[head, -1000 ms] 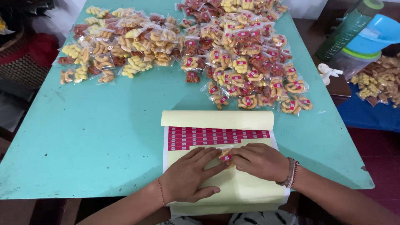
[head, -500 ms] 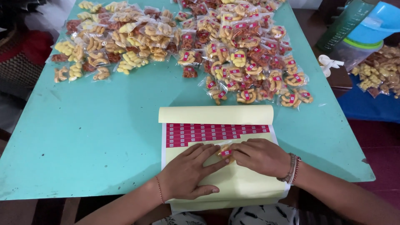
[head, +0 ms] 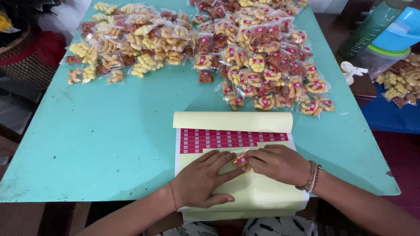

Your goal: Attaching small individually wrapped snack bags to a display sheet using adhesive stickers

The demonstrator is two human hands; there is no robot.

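Between both hands (head: 245, 168), snack packet (head: 241, 160)

Your desk (head: 109, 140) has a smooth painted turquoise top with a dull sheen, scuffed and worn along the near edge. On it lies a sticker sheet (head: 245, 192) of pale yellow backing paper, slick and waxy where the stickers are gone, with rows of glossy red and white paper stickers (head: 227, 139) at its upper part. The small snack packet (head: 242, 160) between your hands is clear, shiny plastic film, like the piles of packets (head: 262, 57) further back, which catch the light and crinkle. Your right wrist wears a bracelet (head: 311, 176) of small beads, and your left a thin red thread (head: 171, 196).
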